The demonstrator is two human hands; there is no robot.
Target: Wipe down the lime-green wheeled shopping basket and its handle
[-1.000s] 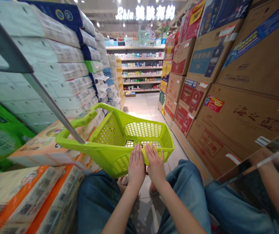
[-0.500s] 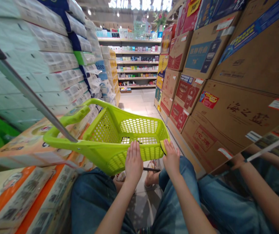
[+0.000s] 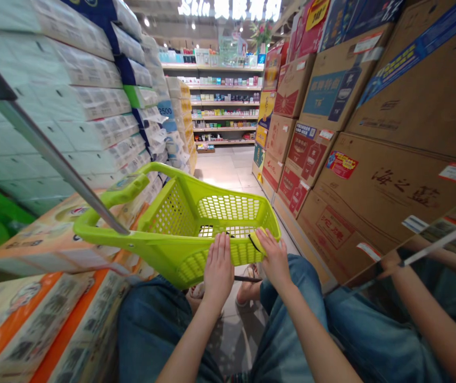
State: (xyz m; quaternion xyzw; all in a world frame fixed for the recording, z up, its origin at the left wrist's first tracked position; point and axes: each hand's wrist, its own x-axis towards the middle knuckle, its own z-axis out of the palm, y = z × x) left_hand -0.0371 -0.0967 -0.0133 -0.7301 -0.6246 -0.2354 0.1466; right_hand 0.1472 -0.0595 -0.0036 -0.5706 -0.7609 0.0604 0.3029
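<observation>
My left hand [image 3: 218, 264] lies on the near rim of a lime-green plastic shopping basket [image 3: 172, 219], fingers together and pointing forward. My right hand [image 3: 275, 259] is at the rim's right end, pinching a small yellow item with a black edge [image 3: 257, 241]. What the item is, I cannot tell. Thin black cord [image 3: 247, 279] shows below the basket. The basket's long green handle [image 3: 122, 194] reaches to the left, and a grey metal pole [image 3: 56, 159] slants down to its side. Nothing lies inside the basket.
Stacked packs of tissue [image 3: 88, 119] line the left, and large cardboard cartons [image 3: 391, 197] line the right. Tiled floor [image 3: 223, 173] leads to shelves of small goods [image 3: 223, 103]. My jeans [image 3: 151, 330] and sandalled feet [image 3: 247, 284] are below. A mirror [image 3: 423, 298] at lower right reflects my arms.
My right hand and the yellow item have moved right along the rim since the oldest frame. The whole scene has shifted slightly left and up in view.
</observation>
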